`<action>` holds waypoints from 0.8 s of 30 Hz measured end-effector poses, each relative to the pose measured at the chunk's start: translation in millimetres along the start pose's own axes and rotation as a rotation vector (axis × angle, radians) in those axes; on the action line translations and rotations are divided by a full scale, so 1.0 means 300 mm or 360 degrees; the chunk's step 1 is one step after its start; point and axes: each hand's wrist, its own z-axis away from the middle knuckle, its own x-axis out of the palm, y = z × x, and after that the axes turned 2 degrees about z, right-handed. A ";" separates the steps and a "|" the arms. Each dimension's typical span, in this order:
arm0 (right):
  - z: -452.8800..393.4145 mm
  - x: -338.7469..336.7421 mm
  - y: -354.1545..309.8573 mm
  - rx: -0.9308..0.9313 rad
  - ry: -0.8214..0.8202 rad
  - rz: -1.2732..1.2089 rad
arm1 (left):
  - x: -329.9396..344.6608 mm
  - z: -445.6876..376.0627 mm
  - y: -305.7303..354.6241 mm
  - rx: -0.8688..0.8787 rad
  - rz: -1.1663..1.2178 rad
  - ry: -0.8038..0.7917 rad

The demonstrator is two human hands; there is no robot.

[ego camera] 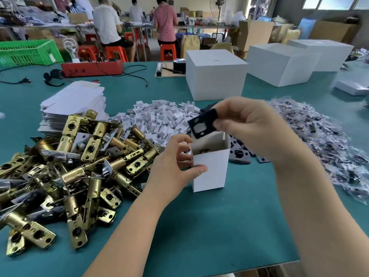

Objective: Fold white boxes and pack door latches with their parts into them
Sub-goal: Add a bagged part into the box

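A wide workroom runs behind the teal surface (229, 216), with people seated on red stools (115, 52) at far benches, their backs turned. Beyond the hands stand three large white cartons (215, 76), the nearest straight past the right hand. To the left of the left hand spreads a heap of brass door latches (79, 166), with a stack of flat box blanks (75, 104) behind it and a drift of small white card inserts (159, 120) further in. Right of the right hand lies a pile of bagged parts (319, 140). Between the two hands stands the small white box (209, 168), upright and open-topped, something brass showing inside. The left hand (175, 162) has its grip around the box's near left corner, thumb on the front wall. The right hand (245, 124) is raised just above the opening, its grip pinched on a black strike plate (203, 122), tilted.
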 end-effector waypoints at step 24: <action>-0.026 -0.016 0.079 0.0054 -0.0563 0.0796 | 0.004 -0.008 0.001 -0.0022 0.0118 0.0020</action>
